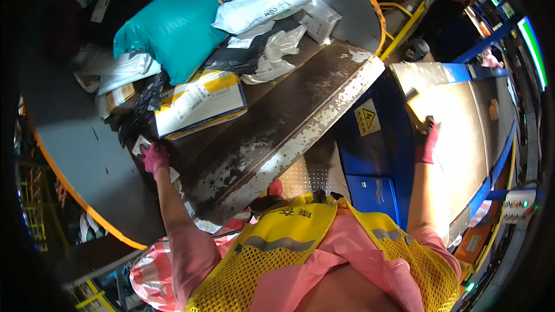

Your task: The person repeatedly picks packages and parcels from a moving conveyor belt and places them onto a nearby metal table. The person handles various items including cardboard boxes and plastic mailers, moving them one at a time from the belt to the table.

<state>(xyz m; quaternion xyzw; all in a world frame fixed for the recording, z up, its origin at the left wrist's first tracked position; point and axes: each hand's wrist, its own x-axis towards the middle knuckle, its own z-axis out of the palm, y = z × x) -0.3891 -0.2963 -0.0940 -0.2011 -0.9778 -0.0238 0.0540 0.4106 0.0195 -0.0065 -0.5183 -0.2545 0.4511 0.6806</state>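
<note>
My left hand [155, 158], in a pink glove, has its fingers over a small white packet [141, 144] at the near edge of the parcel heap. Just beyond it lies a white and yellow carton [201, 103] with a label. A large teal plastic mailer [173, 26] rests behind that carton. On the other side, my right hand [429, 141], also gloved, reaches over the brightly lit belt [464, 138]. Its dark fingertips are beside a small brown box [417, 110]; glare hides whether they grip it.
White mailers [266, 2], a black bag [232, 56] and clear packets [277, 54] are heaped on the grey surface [82, 151]. A worn metal ledge [299, 134] runs diagonally before me. A blue cabinet [368, 156] bears a warning sign. Yellow railing [403, 30] stands behind.
</note>
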